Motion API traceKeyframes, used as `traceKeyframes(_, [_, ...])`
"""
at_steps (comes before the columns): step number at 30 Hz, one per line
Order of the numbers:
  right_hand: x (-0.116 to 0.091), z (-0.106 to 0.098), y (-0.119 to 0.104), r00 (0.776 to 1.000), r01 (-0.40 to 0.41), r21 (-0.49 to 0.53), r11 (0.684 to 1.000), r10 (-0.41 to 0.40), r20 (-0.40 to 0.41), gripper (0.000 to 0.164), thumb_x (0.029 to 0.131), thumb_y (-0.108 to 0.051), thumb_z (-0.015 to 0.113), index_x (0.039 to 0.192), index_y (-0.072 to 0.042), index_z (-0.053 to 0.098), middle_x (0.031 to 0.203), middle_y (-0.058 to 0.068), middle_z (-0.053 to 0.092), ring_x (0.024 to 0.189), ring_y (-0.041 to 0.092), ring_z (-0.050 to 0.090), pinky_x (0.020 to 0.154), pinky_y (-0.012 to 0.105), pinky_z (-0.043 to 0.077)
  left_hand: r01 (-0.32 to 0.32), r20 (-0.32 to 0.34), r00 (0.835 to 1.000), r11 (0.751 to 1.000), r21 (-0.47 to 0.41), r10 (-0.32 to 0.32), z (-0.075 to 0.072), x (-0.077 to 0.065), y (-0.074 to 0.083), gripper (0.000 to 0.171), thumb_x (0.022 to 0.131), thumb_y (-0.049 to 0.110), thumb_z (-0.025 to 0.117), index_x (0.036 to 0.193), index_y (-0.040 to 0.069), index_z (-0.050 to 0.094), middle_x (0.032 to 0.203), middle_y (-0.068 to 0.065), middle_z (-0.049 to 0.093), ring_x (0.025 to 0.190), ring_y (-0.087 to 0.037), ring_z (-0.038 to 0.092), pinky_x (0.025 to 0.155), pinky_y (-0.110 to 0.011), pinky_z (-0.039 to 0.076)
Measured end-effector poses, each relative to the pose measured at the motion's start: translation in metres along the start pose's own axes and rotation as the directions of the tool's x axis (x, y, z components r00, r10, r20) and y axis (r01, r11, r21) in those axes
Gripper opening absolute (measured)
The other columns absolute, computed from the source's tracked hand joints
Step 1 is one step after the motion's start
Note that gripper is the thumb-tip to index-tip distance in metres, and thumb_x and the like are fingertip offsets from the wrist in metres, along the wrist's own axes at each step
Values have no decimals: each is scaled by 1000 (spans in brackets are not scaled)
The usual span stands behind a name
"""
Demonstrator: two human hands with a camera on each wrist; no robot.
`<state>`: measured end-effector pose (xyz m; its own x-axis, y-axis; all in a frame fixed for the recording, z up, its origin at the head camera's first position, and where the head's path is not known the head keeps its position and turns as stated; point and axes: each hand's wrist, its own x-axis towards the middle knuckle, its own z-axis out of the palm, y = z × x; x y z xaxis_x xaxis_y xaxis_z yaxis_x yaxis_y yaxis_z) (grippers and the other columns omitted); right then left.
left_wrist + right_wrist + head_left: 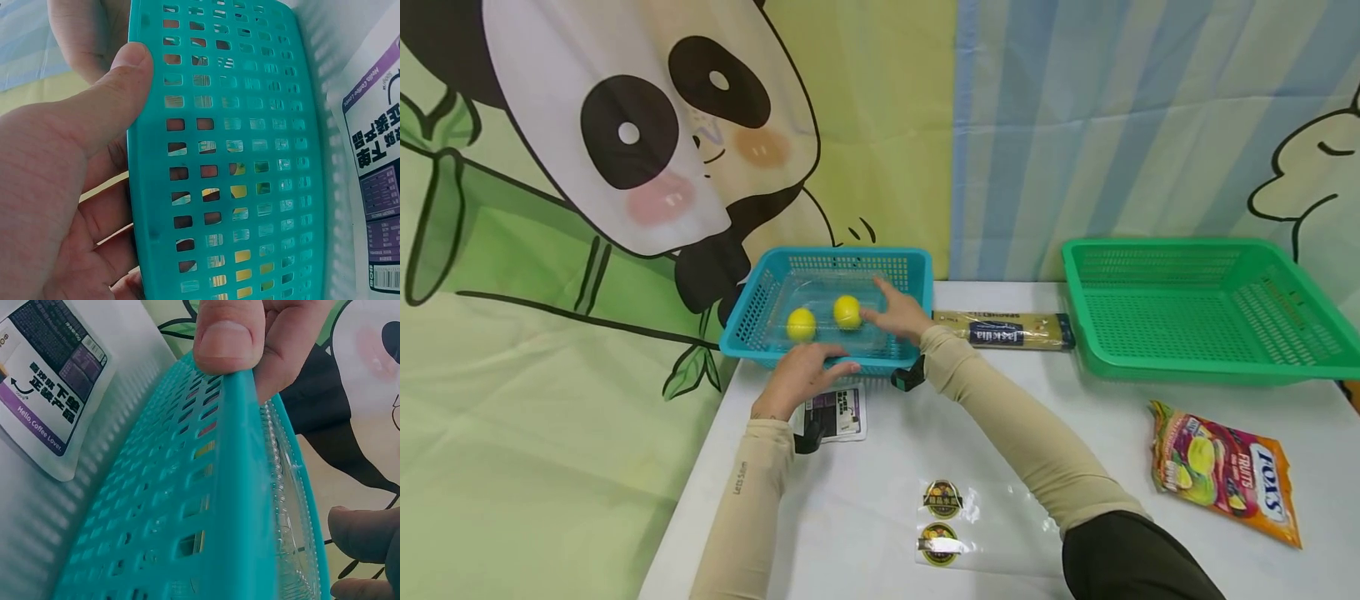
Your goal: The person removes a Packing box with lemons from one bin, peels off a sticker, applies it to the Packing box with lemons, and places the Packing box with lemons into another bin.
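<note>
Pale green fabric (550, 467), printed with a large panda, hangs on the left and beyond the far edge of a white table (842, 517). At the table's far left stands a blue basket (880, 365) with perforated walls. Its near rim is gripped by the left hand (801, 375): the left wrist view shows the thumb pressed to the rim from outside and the other fingers on the inner side. A beige sleeve (737, 517) covers that forearm.

Inside the basket lies a clear plastic container (820, 287), with a yellow ball (801, 325) toward the left and another yellow ball (847, 312) to its right, both showing within the container's outline. On the near side of the basket, a black, white and purple pouch (842, 414) lies flat.

Over the basket's right half reaches the right hand (898, 315), its thumb and forefinger spread apart, the thumb close to the right-hand ball; whether it touches the container I cannot tell.

Further right, a spaghetti packet (1015, 329) lies between the blue basket and a green basket (1157, 368). Nearer, partly beneath the right forearm, is a clear plastic sheet (1000, 529) bearing two round stickers. At the right, on the green basket's near side, an orange and magenta FOX'S bag (1225, 475) lies aslant.
</note>
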<state>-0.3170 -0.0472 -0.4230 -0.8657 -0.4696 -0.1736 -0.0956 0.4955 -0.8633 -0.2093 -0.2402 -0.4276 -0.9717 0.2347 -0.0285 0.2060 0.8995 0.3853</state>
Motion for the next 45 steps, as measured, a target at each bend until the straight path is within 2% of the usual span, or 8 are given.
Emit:
traceKeyframes(4, [2,2,1,999,-32,51,998,31,11,76,103,-32,60,164,-25,16,169,12,20,127,44,55,81,58,59,-7,-9,1000,1000,-11,6,0,1,0,55,96,49,65,131,7,69,124,-12,73,119,-32,66,102,-50,52])
traceKeyframes(7, [3,4,2,999,-44,57,997,43,20,74,102,-30,61,163,-24,20,168,13,23,124,43,57,77,55,61,-12,-14,1000,1000,-17,12,1,1,-1,54,96,49,65,130,7,69,124,-12,73,119,-32,66,102,-50,52])
traceKeyframes(21, [7,10,4,999,-47,216,975,41,33,69,101,-15,63,160,-19,27,165,16,25,121,46,57,90,55,57,1,-24,1000,1000,-16,-2,1,-1,-1,52,96,49,64,129,9,70,124,-10,73,119,-31,66,101,-50,53])
traceKeyframes(23, [8,11,4,999,-52,249,967,47,25,68,101,-13,62,159,-18,28,162,19,30,115,46,59,92,57,56,-1,-24,1000,1000,-12,1,2,-1,-1,51,97,49,63,129,9,70,124,-11,73,120,-32,66,102,-50,52])
traceKeyframes(25, [9,12,4,998,-56,268,962,54,13,66,101,-10,61,159,-18,29,157,21,36,96,38,63,92,58,54,-2,-26,1000,1000,-11,1,3,-1,-1,51,98,49,63,129,9,70,125,-11,72,120,-32,65,102,-51,52])
traceKeyframes(30, [11,15,6,998,-50,294,954,58,-19,64,101,-4,58,158,-15,31,147,24,46,54,12,39,79,55,50,13,-30,999,1000,-15,-14,5,-1,0,50,98,48,63,129,11,70,124,-11,73,120,-32,65,103,-51,51])
traceKeyframes(37, [12,18,9,993,-46,307,951,76,-88,61,99,3,52,155,-17,38,154,19,41,45,10,33,60,43,42,16,-29,999,1000,-18,-17,6,0,1,50,98,50,62,130,12,70,123,-9,73,120,-31,65,105,-52,50])
traceKeyframes(45, [10,18,9,986,-67,316,946,112,-126,59,98,5,50,152,-17,42,144,19,50,41,10,31,49,36,36,37,-23,999,999,-31,-38,8,-1,0,49,98,49,62,131,13,70,126,-10,72,123,-32,63,114,-57,38])
